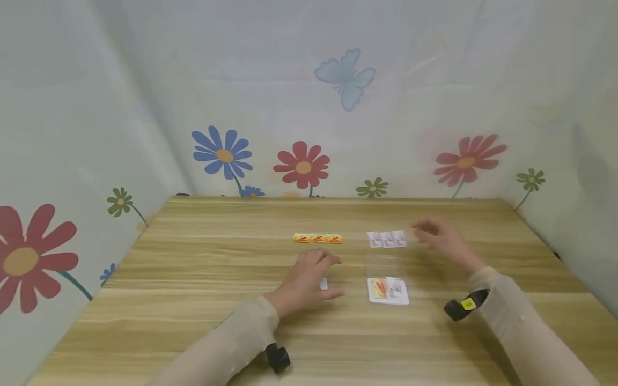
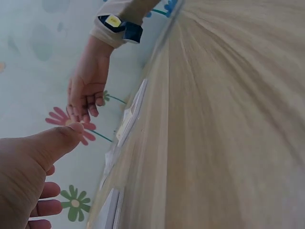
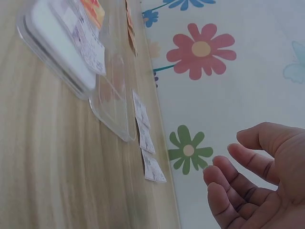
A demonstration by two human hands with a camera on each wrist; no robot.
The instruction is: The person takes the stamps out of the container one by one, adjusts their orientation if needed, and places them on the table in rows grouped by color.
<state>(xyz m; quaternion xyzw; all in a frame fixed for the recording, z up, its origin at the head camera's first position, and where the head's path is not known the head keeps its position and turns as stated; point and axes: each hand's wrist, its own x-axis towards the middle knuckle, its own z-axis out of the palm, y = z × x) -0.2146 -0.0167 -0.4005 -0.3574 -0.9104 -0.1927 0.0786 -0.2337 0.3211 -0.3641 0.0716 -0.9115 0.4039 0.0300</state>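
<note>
My left hand (image 1: 309, 276) hovers above the table with thumb and fingers spread and nothing in its grasp. Beneath it, mostly hidden, a white item in a clear case (image 1: 324, 283) shows at the palm's edge. My right hand (image 1: 441, 244) is raised just right of a row of white printed packets (image 1: 387, 239), its fingers loosely bent and holding nothing. Between the hands lies an open clear plastic case (image 3: 57, 45) with a white filling. An orange packet (image 1: 379, 288) and a white packet (image 1: 395, 288) rest side by side on that filling.
A row of orange packets (image 1: 317, 238) lies beyond my left hand. The case's transparent lid (image 1: 381, 264) lies folded back toward the white packets. Behind the wooden table (image 1: 217, 230) hangs a white cloth with flowers and a butterfly (image 1: 345, 79).
</note>
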